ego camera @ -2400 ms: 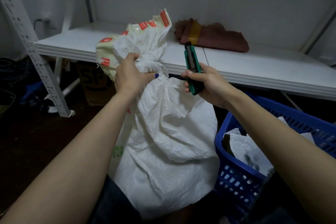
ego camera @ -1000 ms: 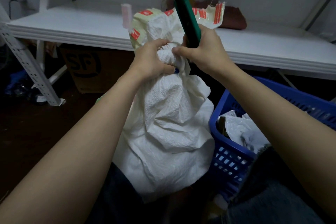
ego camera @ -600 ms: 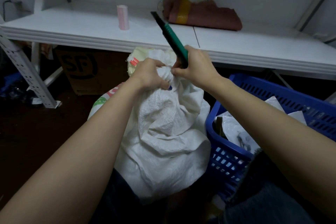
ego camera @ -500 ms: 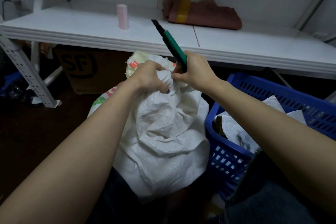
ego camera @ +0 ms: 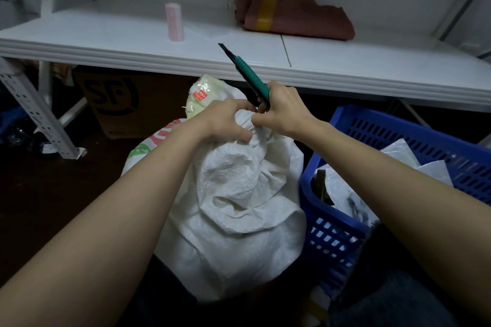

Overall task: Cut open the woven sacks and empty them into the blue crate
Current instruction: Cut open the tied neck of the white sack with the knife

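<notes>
1. The left hand has its fingers curled tight around the bunched neck of the white sack.
2. The right hand meets it at the same neck: thumb and forefinger pinch the gathered fabric, while the remaining fingers wrap the green knife.
3. The knife slants up and to the left from the right fingers; its dark tip is above both hands, in front of the tabletop edge.
4. The sack stands on the floor directly below the fingers, its body crumpled and full. A yellowish flap with a red label sticks up just beyond the left fingers.
5. The blue crate sits to the right of the right fingers, touching the sack's side, with white wrapped items already inside.
6. On the tabletop, well beyond the fingers, a pink roll stands upright to the left and a folded reddish-brown cloth lies to the right.
7. A cardboard box sits under the tabletop, beyond and to the left of the left fingers.
</notes>
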Motion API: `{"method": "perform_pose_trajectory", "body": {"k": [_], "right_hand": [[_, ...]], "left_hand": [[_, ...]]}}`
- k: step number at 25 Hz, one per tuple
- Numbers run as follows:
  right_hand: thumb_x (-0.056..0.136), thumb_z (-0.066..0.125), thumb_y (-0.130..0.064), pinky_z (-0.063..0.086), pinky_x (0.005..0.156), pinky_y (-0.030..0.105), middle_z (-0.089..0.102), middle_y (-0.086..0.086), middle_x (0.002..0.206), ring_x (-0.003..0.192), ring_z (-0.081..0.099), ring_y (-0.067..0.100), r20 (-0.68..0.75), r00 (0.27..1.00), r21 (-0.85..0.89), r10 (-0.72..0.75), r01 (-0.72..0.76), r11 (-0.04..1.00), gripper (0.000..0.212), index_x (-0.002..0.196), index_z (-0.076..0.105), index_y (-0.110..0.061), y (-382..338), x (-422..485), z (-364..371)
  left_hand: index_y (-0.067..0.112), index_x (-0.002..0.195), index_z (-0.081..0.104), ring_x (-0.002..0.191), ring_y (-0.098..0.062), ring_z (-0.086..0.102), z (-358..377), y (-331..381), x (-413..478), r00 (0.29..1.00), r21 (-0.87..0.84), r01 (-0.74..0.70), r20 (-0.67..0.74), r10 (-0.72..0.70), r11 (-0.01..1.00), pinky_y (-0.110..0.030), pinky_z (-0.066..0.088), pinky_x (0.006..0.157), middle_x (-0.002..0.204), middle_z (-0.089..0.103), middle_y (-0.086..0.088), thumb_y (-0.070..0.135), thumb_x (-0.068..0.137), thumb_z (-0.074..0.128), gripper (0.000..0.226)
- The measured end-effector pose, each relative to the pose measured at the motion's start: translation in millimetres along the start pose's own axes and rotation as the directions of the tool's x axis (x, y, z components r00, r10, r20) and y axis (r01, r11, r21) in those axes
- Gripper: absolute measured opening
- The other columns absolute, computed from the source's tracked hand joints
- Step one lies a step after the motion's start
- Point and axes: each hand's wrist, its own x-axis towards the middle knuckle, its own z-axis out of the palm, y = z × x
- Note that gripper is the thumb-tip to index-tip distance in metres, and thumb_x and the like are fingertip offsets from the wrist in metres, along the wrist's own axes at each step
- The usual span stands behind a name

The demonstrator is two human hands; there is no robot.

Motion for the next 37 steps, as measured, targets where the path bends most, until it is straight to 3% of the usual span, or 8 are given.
{"method": "perform_pose_trajectory", "body": {"k": [6, 10, 17, 19, 22, 24, 31, 37], "right_hand": [[0.073, 0.066, -0.022, 0.042, 0.06, 0.033, 0.062, 0.012, 0.09, 0.083, 0.055, 0.027, 0.051, 0.999, -0.053, 0.008, -0.005, 0.999, 0.038, 0.101, 0.052, -0.001, 10.8, -1.4, -2.4], [0.072, 0.067, -0.017, 0.037, 0.048, 0.024, 0.06, 0.006, 0.082, 0.066, 0.051, 0.017, 0.027, 0.997, 0.036, 0.068, -0.069, 0.997, 0.036, 0.101, 0.052, -0.001, 15.6, -5.6, -8.7], [0.072, 0.068, -0.013, 0.049, 0.065, 0.029, 0.068, 0.006, 0.087, 0.077, 0.058, 0.017, 0.063, 0.993, 0.168, 0.104, -0.113, 0.979, 0.032, 0.099, 0.053, -0.006, 15.5, -10.2, -15.0], [0.07, 0.068, -0.013, 0.05, 0.068, 0.031, 0.069, 0.007, 0.088, 0.075, 0.058, 0.016, 0.08, 0.988, 0.212, 0.129, -0.144, 0.967, 0.031, 0.098, 0.055, -0.007, 16.3, -10.8, -16.3], [0.067, 0.07, -0.013, 0.05, 0.067, 0.034, 0.07, 0.011, 0.089, 0.072, 0.056, 0.016, 0.088, 0.989, 0.22, 0.121, -0.138, 0.966, 0.035, 0.098, 0.056, -0.004, 15.7, -11.0, -18.4], [0.067, 0.07, -0.013, 0.048, 0.063, 0.032, 0.07, 0.011, 0.088, 0.073, 0.057, 0.017, 0.08, 0.993, 0.185, 0.091, -0.104, 0.977, 0.035, 0.097, 0.054, -0.006, 15.1, -10.4, -19.9], [0.071, 0.07, -0.015, 0.041, 0.057, 0.025, 0.067, 0.006, 0.085, 0.082, 0.061, 0.021, 0.042, 0.999, 0.112, 0.03, -0.035, 0.993, 0.034, 0.097, 0.049, -0.01, 19.0, -5.5, -16.0], [0.067, 0.071, -0.011, 0.051, 0.072, 0.038, 0.07, 0.011, 0.087, 0.078, 0.062, 0.022, 0.041, 0.997, 0.183, 0.061, -0.068, 0.981, 0.032, 0.094, 0.054, -0.007, 16.2, -7.4, -17.7]], "left_hand": [[0.025, 0.132, 0.048, 0.113, -0.02, 0.052, 12.0, 9.2, 7.1, 0.999, 0.042, -0.014, 0.033, 0.012, 0.999, -0.026, 0.042, 0.084, 0.122, 0.059, -0.008, 0.026, 0.073, 0.072, 0.064], [0.023, 0.116, 0.058, 0.094, -0.016, 0.055, 14.8, 14.7, 9.7, 0.998, -0.059, 0.041, 0.051, -0.038, 0.997, -0.025, 0.044, 0.069, 0.099, 0.061, -0.001, 0.03, 0.071, 0.07, 0.047], [0.024, 0.098, 0.061, 0.079, -0.008, 0.055, 12.9, 17.0, -0.2, 1.0, -0.12, 0.001, 0.005, 0.0, 0.993, -0.02, 0.043, 0.06, 0.084, 0.06, 0.007, 0.043, 0.078, 0.065, 0.028], [0.03, 0.098, 0.06, 0.085, -0.011, 0.057, 13.1, 16.3, -1.7, 1.0, -0.155, -0.024, -0.003, 0.024, 0.988, -0.016, 0.04, 0.061, 0.088, 0.062, 0.005, 0.046, 0.081, 0.063, 0.024], [0.021, 0.109, 0.063, 0.095, -0.015, 0.054, 16.1, 14.7, -0.9, 1.0, -0.169, -0.012, -0.021, 0.008, 0.986, -0.019, 0.041, 0.065, 0.098, 0.061, 0.0, 0.04, 0.083, 0.063, 0.033], [0.021, 0.115, 0.061, 0.096, -0.014, 0.051, 17.2, 14.7, 0.8, 1.0, -0.166, 0.011, -0.011, -0.013, 0.986, -0.025, 0.039, 0.067, 0.103, 0.058, 0.0, 0.037, 0.081, 0.065, 0.038], [0.016, 0.126, 0.056, 0.094, -0.015, 0.056, 20.6, 14.1, 9.4, 0.998, -0.159, 0.054, 0.001, -0.055, 0.986, -0.023, 0.041, 0.071, 0.111, 0.061, -0.005, 0.03, 0.074, 0.071, 0.056], [0.014, 0.1, 0.067, 0.086, -0.014, 0.061, 19.4, 6.1, 4.0, 0.998, -0.28, 0.069, 0.018, -0.067, 0.957, -0.026, 0.046, 0.07, 0.096, 0.066, -0.002, 0.034, 0.071, 0.076, 0.037]]}}
